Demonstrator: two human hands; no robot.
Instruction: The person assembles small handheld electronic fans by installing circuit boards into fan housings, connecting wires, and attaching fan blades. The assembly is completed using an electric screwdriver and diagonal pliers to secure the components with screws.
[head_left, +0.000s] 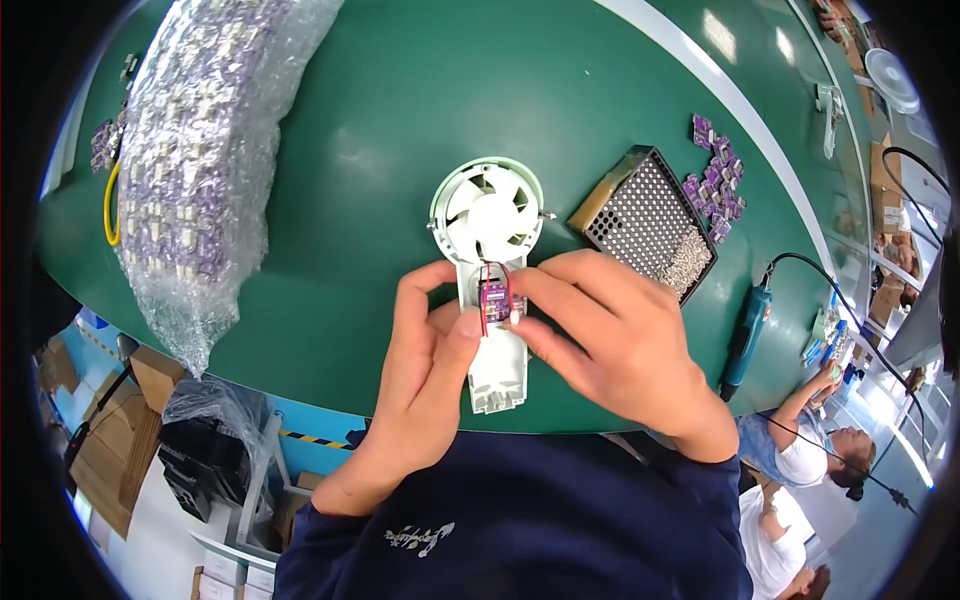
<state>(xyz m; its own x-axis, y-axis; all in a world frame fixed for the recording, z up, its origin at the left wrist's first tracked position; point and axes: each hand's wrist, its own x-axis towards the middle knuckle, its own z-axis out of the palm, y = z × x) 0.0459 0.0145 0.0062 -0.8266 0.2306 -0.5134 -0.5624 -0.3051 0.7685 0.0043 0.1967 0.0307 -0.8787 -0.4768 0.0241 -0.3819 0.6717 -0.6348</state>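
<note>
Left hand (425,360) holds the handle (500,360) running from fan (493,218) toward you; right hand (615,335), narrow at circuit board (495,298), hold unclear

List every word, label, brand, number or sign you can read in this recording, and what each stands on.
No text is clear enough to quote.
Dark navy fabric top: pale script-like emblem, too blurred to read.
Small purple rectangular circuit board in the whitish plastic fan casing: tiny pale markings, too small to read.
Yellow-and-black striped tape: hazard-style stripes, no lettering visible.
</note>
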